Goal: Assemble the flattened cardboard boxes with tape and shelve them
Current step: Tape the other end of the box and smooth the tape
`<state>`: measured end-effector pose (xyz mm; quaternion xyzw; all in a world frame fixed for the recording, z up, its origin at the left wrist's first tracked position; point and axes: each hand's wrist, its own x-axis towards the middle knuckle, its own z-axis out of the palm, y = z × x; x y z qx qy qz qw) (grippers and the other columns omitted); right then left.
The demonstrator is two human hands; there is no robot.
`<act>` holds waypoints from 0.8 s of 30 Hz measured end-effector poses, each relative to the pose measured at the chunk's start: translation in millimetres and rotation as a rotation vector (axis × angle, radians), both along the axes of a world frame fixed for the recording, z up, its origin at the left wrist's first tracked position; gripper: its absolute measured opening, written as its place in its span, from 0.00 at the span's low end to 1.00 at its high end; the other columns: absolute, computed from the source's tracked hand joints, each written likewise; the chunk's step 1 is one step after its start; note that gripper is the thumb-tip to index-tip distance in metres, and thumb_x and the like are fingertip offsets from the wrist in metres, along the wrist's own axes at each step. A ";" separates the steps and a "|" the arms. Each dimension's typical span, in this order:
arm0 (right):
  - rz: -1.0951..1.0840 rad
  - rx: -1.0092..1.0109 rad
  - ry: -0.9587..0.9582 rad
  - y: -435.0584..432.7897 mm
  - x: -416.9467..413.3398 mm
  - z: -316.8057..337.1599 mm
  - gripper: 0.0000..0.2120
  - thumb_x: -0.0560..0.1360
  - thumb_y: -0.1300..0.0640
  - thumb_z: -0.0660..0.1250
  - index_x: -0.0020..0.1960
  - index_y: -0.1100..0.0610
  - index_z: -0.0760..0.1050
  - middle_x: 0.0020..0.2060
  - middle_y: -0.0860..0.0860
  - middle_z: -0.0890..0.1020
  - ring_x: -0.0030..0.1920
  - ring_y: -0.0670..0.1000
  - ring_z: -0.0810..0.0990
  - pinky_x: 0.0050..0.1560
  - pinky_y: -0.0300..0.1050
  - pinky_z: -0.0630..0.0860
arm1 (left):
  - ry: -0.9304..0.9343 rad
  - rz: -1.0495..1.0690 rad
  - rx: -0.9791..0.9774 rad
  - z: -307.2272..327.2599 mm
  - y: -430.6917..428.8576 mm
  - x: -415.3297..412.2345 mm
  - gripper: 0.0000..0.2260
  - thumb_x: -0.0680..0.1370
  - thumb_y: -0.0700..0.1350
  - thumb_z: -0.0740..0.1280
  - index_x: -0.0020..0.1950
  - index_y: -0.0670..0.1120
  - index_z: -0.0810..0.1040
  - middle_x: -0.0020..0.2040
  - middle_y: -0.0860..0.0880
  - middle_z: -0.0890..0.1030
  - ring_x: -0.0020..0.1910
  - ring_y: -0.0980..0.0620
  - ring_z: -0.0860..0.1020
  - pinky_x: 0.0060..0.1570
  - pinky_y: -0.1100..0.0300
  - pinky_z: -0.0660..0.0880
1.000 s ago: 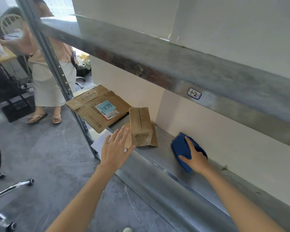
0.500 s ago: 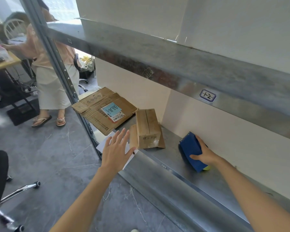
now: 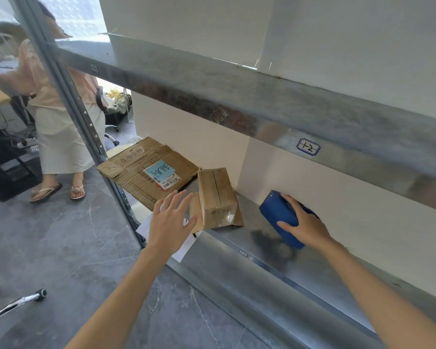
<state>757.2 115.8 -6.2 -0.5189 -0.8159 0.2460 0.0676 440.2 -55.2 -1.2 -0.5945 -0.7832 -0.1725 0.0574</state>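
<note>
A small taped-up cardboard box (image 3: 215,195) stands on the metal shelf (image 3: 275,250), on a flat piece of cardboard. To its left a stack of flattened cardboard boxes (image 3: 146,170) with a blue label sticks out past the shelf post. My left hand (image 3: 170,222) hovers open, fingers spread, just left of the small box and not touching it. My right hand (image 3: 305,222) grips a blue tape dispenser (image 3: 278,215) that rests on the shelf to the right of the box.
The upper shelf beam (image 3: 262,96) with a label "1-2" hangs close overhead. A white paper sheet (image 3: 184,245) lies at the shelf's front edge. A person in a light skirt (image 3: 61,137) stands at the left beyond the shelf post (image 3: 86,117). A chair base (image 3: 15,303) lies on the floor.
My right hand has closed around the blue tape dispenser and tilted it up off its flat side. The left hand stays open near the small box. The view shifted slightly.
</note>
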 end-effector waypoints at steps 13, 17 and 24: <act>0.380 0.208 -0.046 -41.6 -41.7 77.1 0.39 0.75 0.47 0.71 0.68 0.24 0.46 0.50 0.38 0.75 0.42 0.46 0.75 0.44 0.44 0.73 | -0.500 -0.313 0.078 59.6 37.5 26.7 0.18 0.79 0.46 0.67 0.70 0.53 0.74 0.66 0.55 0.77 0.65 0.55 0.74 0.61 0.62 0.66; 0.466 0.264 -0.069 -53.5 -51.0 76.7 0.39 0.76 0.48 0.70 0.69 0.26 0.45 0.62 0.43 0.78 0.45 0.50 0.80 0.47 0.48 0.76 | -0.571 -0.418 -0.024 58.8 37.7 26.7 0.23 0.78 0.35 0.65 0.71 0.52 0.73 0.68 0.55 0.76 0.68 0.55 0.72 0.66 0.60 0.67; 0.549 0.313 -0.088 -59.2 -60.2 73.1 0.39 0.77 0.47 0.68 0.69 0.26 0.42 0.63 0.44 0.78 0.46 0.51 0.80 0.45 0.48 0.75 | -0.648 -0.422 0.009 50.3 27.4 24.9 0.18 0.77 0.30 0.64 0.59 0.47 0.81 0.54 0.54 0.83 0.54 0.59 0.79 0.60 0.57 0.76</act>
